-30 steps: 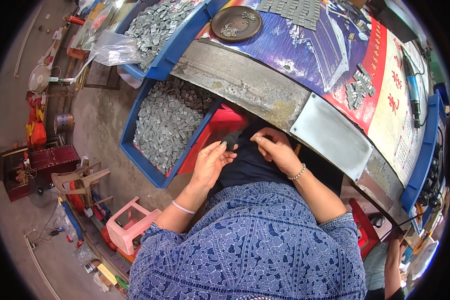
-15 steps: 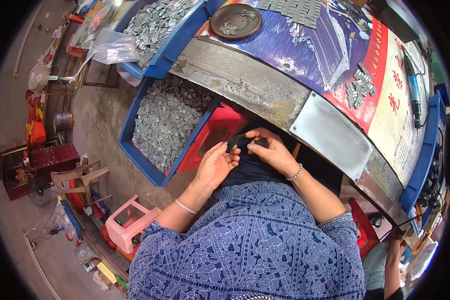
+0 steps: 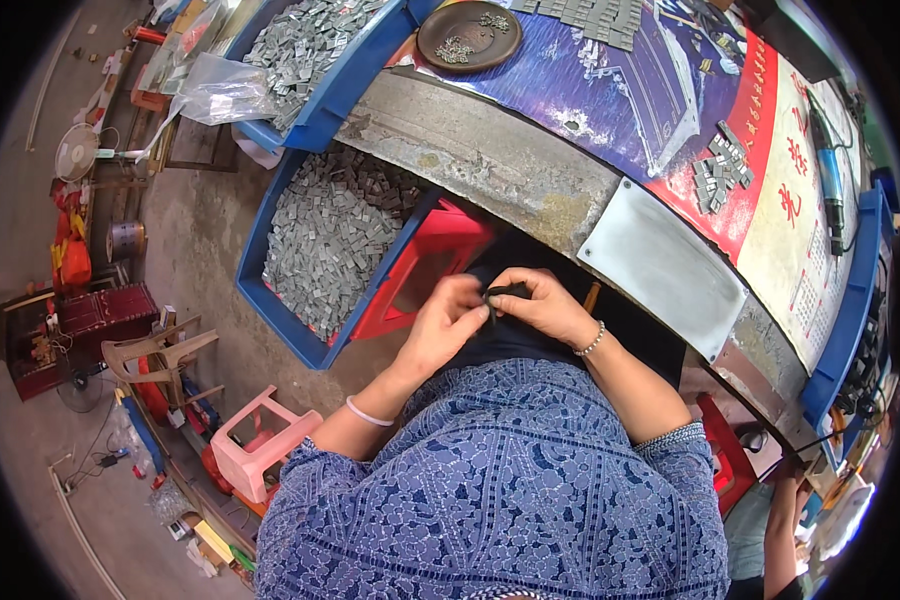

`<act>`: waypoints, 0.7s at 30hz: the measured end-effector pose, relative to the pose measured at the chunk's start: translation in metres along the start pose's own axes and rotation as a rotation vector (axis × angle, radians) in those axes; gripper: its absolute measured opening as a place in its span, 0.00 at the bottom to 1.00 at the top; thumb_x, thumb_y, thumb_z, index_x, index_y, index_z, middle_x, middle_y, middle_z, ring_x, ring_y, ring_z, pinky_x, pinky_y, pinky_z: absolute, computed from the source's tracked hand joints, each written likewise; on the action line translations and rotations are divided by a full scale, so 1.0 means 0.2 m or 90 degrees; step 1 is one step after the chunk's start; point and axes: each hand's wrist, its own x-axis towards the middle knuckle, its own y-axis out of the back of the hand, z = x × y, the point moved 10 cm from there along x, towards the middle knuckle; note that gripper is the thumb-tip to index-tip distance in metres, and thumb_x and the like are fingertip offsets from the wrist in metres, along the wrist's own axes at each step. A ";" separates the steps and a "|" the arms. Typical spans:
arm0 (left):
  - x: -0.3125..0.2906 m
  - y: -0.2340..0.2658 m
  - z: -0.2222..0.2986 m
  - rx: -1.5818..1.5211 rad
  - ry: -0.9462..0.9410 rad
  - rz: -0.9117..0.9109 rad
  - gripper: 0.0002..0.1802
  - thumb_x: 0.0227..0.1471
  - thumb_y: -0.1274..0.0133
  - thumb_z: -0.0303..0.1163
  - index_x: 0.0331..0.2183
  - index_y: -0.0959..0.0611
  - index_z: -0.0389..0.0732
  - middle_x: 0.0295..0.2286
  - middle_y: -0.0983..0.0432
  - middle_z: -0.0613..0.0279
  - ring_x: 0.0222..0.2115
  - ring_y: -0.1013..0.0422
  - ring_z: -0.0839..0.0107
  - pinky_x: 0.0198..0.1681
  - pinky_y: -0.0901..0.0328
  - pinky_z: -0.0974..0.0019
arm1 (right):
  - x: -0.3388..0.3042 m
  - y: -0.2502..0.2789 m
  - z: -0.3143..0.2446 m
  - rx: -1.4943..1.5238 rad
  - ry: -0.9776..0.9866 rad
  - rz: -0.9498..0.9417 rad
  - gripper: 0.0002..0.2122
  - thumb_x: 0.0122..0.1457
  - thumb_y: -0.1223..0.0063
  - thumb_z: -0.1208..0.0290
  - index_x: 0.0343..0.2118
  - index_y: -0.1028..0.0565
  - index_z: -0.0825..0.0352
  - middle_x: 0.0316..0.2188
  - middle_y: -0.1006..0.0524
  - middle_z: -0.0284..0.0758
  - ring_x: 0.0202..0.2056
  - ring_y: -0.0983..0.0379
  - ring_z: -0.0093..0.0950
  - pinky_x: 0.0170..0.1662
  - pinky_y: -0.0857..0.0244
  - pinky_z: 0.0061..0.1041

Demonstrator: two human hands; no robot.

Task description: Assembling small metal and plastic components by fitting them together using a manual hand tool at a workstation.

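Note:
Above my lap, my two hands meet at the fingertips. My right hand is closed, pinching a small dark piece between thumb and fingers. Against it comes my left hand, its thumb and fingers drawn together; its fingers are smeared by motion, and anything between them is hidden. To the left of my hands, a blue bin holds many small grey metal pieces. A brown round dish with tiny metal parts sits on the bench.
The worn bench edge runs in front of me, with a metal plate fixed there. Grey pieces and a blue-bodied pen-shaped tool lie on top. Another blue bin, a red stool and a pink stool stand leftward.
My left hand has turned over from palm up and moved in against my right fingertips. My right hand has stayed nearly in place. The bins and bench pieces look unchanged.

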 end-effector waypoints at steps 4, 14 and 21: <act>-0.13 0.04 0.44 0.376 -0.383 0.209 0.18 0.44 0.38 0.29 0.39 0.22 0.38 0.41 0.29 0.54 0.44 0.32 0.61 0.45 0.36 0.61 | -0.01 -0.05 -0.03 -0.126 0.041 -0.012 0.06 0.55 0.45 0.78 0.35 0.24 0.71 0.29 0.24 0.27 0.32 0.31 0.15 0.36 0.35 0.18; -0.10 -0.17 0.39 0.561 -0.475 0.149 0.08 0.45 0.42 0.26 0.31 0.22 0.40 0.37 0.29 0.57 0.46 0.33 0.55 0.48 0.41 0.54 | -0.02 -0.05 -0.07 -0.236 0.083 0.022 0.09 0.49 0.44 0.75 0.34 0.26 0.70 0.26 0.24 0.43 0.28 0.25 0.32 0.33 0.34 0.30; -0.06 -0.02 0.41 0.354 -0.430 0.161 0.04 0.50 0.46 0.23 0.31 0.24 0.36 0.32 0.29 0.55 0.36 0.31 0.58 0.39 0.37 0.62 | 0.00 -0.03 -0.03 -0.247 0.056 0.028 0.08 0.51 0.42 0.70 0.29 0.27 0.70 0.19 0.28 0.39 0.21 0.32 0.28 0.27 0.38 0.30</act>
